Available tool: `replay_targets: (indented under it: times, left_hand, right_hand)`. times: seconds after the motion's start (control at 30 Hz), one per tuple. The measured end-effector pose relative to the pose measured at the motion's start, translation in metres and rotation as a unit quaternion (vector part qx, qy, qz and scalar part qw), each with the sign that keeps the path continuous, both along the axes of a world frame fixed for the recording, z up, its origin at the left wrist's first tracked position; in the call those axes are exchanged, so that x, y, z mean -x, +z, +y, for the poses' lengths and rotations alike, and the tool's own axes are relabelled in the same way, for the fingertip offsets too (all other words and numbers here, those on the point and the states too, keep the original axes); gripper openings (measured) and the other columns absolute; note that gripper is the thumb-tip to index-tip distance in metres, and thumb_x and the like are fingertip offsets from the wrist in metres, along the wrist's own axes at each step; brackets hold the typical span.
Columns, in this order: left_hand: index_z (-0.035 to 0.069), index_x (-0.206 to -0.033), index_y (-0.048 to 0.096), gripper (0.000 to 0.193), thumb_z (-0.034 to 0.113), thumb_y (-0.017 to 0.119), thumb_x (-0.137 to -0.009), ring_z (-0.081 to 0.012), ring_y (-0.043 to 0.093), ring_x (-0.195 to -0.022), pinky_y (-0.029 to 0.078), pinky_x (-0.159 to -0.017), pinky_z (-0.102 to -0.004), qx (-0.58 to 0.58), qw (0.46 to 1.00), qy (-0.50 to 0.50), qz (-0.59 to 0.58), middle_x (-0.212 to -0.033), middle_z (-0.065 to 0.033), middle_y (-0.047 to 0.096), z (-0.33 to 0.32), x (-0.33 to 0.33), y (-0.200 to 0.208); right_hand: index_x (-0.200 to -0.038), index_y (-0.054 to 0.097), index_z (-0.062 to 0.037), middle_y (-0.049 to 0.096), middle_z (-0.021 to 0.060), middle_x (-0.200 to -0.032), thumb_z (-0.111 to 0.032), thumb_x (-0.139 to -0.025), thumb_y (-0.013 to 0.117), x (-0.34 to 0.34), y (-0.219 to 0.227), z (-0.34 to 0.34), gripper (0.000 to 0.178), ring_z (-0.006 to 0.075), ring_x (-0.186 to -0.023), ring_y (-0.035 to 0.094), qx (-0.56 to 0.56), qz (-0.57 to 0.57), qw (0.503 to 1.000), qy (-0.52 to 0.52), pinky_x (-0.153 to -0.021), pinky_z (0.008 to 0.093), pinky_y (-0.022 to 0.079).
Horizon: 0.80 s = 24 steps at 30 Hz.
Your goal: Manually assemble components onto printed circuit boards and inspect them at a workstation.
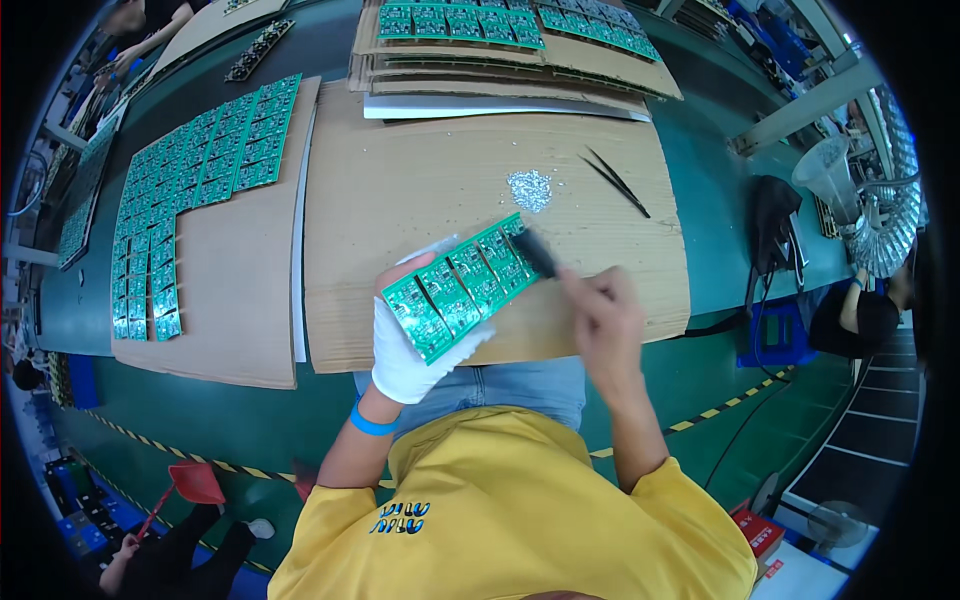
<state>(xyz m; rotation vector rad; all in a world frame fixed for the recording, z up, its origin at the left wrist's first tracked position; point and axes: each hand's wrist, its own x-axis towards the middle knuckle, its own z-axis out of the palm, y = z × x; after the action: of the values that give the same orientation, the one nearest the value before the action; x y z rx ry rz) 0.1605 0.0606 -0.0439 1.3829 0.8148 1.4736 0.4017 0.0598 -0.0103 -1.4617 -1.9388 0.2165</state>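
The left hand, in a white glove that leaves some fingertips bare, holds the board from beneath and along its edges, palm under the lower-left part. A blue band circles the wrist. The board is a long green panel of several sections, component side up, held above the near part of the cardboard. Its long axis runs aslant, one short end toward the lower left, near the body, the other pointing up and to the right, away from it.

The right hand, bare and blurred, is closed around the handle of a dark brush. The brush points up and left, its head over the board's far short end; blur hides whether it touches.

Beyond that end lies a small heap of silvery bits. Right of the heap, black tweezers lie slanting from upper left to lower right. To the left, rows of green panels cover part of a second sheet. Farthest, more panels lie on a cardboard stack.
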Motion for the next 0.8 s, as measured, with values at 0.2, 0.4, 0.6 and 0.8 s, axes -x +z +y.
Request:
replay_targets:
  times: [0.2,0.4,0.6,0.8]
  left_hand:
    - [0.008,-0.142,0.04,0.089,0.001,0.091,-0.07,-0.0289,0.055,-0.133,0.051,-0.108,-0.0427,0.048,0.989,-0.026,-0.14,-0.147,-0.0193,0.05,0.0,-0.001,0.012]
    - [0.007,-0.136,0.048,0.07,0.011,0.088,-0.079,-0.0222,0.062,-0.121,0.054,-0.099,-0.0375,0.183,0.947,-0.011,-0.263,-0.132,-0.0145,0.062,0.0,0.007,0.006]
    - [0.007,-0.132,0.05,0.055,0.032,0.079,-0.092,-0.0203,0.065,-0.106,0.054,-0.085,-0.0344,0.184,0.959,0.024,-0.214,-0.123,-0.0132,0.064,0.01,0.0,-0.01]
    - [0.007,-0.124,0.053,0.021,0.013,0.059,-0.105,-0.0088,0.061,-0.088,0.051,-0.073,-0.0242,0.237,0.954,0.01,-0.182,-0.111,-0.0039,0.066,0.013,-0.003,-0.002]
  right_hand:
    - [-0.114,0.078,-0.0071,0.065,0.0088,-0.095,0.013,-0.079,0.068,-0.051,-0.017,0.024,0.042,0.0239,-0.083,0.063,-0.032,0.016,0.986,-0.16,-0.071,0.0343,0.051]
    - [-0.121,0.073,-0.0057,0.063,0.0139,-0.135,0.005,-0.081,0.073,-0.014,0.01,0.029,0.041,0.0328,-0.135,0.053,-0.109,-0.067,0.991,-0.034,-0.11,0.0456,0.042]
    - [-0.142,0.057,-0.0035,0.07,0.0122,-0.125,-0.001,-0.084,0.077,0.015,-0.01,0.023,0.061,0.0282,-0.113,0.069,0.078,0.136,0.959,0.236,-0.098,0.0355,0.054]
    - [-0.138,0.055,0.0055,0.069,0.012,-0.123,-0.002,-0.093,0.073,0.026,-0.027,0.028,0.049,0.0171,-0.104,0.07,0.276,0.519,0.796,0.143,-0.089,0.028,0.058]
